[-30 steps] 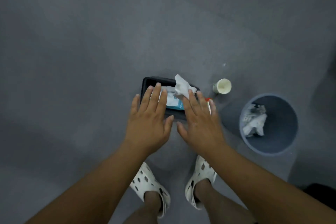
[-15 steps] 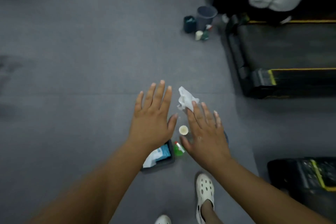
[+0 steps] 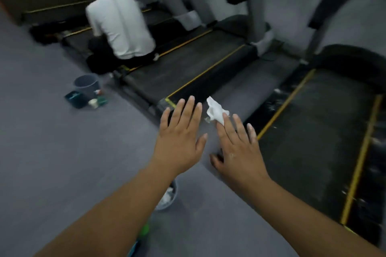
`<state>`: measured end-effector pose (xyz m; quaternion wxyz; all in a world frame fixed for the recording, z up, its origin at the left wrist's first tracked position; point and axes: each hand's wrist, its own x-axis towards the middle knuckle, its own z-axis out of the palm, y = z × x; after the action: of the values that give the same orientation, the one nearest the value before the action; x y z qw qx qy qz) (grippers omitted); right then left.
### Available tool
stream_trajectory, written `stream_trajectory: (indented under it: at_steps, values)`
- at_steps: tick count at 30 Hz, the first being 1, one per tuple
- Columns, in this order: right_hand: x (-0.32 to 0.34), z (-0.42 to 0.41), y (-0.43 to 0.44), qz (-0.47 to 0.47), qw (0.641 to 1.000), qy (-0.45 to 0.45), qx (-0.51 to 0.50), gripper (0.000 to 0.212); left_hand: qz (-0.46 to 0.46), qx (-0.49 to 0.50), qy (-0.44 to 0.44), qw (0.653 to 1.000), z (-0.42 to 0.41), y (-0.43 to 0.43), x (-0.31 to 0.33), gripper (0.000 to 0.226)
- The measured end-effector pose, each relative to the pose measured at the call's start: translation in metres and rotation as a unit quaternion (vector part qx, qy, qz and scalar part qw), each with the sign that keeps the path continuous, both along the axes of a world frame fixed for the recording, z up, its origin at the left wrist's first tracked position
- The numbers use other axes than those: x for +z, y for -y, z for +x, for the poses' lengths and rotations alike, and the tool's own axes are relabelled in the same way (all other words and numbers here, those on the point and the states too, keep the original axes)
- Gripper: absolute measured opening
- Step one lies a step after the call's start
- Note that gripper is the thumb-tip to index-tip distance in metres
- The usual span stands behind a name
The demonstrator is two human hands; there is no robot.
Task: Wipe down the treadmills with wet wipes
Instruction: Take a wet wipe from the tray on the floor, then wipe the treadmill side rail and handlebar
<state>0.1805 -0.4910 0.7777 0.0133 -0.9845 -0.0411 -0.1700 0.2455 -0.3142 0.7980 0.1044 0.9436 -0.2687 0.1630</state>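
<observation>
Grey floor met the treadmills; my left hand hovered spread and empty, my right hand pinched a crumpled wipe at its fingertips, over the floor between two decks.

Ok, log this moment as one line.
right hand: pinches wet wipe | left hand: open, empty | treadmill: ahead, hands not on it
</observation>
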Motion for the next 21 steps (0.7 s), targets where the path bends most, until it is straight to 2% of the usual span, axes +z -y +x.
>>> stream_trajectory:
  at_steps: [10, 16, 21]
  values:
    - [0.037, -0.068, 0.285, -0.014, 0.972, 0.014, -0.233, 0.084, 0.019, -0.219, 0.021, 0.975, 0.001, 0.328, 0.050, 0.073]
    - [0.049, -0.080, 0.400, -0.013, 0.953, 0.013, -0.302, 0.083, 0.034, -0.289, 0.039, 0.956, 0.000, 0.465, 0.065, 0.075]
    - [0.041, -0.057, 0.476, -0.010, 0.940, 0.011, -0.341, 0.084, 0.047, -0.331, 0.035, 0.942, 0.035, 0.556, 0.058, 0.075]
